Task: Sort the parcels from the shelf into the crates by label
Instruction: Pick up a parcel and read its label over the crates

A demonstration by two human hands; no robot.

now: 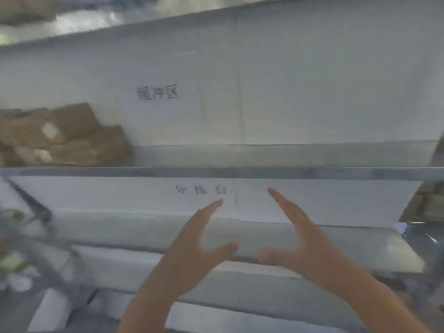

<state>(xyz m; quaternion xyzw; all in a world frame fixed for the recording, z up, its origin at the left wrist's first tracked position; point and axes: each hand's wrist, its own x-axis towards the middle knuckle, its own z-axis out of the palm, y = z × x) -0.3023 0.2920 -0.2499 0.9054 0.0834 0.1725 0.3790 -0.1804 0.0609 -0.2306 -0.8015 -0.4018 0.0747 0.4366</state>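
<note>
Two hands hovering empty in front of the shelf edge (216, 173), palms turned toward each other, fingers straight and together, thumbs spread low, gripping nothing. Left hand (194, 246) standing just left of the right hand (302, 239), fingertips of both tilting inward toward the handwritten label (200, 189) on the white strip just below that edge. Framing a gap between the palms, as if sizing for a box, though holding only air.

Lying beyond and above the shelf edge, well off to the left of both hands: a heap of brown cardboard parcels (62, 135), stacked askew on the shelf surface, long sides seeming to run roughly left to right along the edge, pale labels (49, 131) showing on the faces but blurred past reading. Sitting nearer the left hand than the right, so probably calling for a reach up and leftward over the edge, left hand leading, right hand crossing farther.

Showing farther back, behind the shelf edge, a white back panel (288, 92) with more handwriting (157, 93), too smeared to read with certainty. Not showing any crates clearly; blurred shapes at lower left impossible to identify.
</note>
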